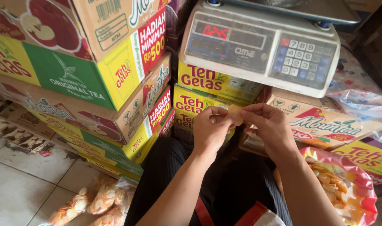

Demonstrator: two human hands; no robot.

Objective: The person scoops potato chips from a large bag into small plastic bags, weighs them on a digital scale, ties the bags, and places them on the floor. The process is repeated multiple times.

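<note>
Both hands meet in front of the person's lap, above the dark trousers. The left hand (210,127) and the right hand (269,125) pinch a small pale-yellow clear plastic bag (235,114) between them, thumbs and forefingers of each closed on its top edge while the other fingers curl loosely. The bag hangs just below the front edge of a white digital weighing scale (262,44), which sits on stacked printed cardboard cartons (94,71).

To the right of the person's knee, a large open red-rimmed plastic sack of pale round crackers (341,184) lies touching the right forearm. At the lower left of the tiled floor (19,180) lie several small filled clear packets of crackers (103,201).

Closing the mouth of the bag well probably calls for keeping both pinches close together and the film taut, so that the top gathers evenly.
</note>
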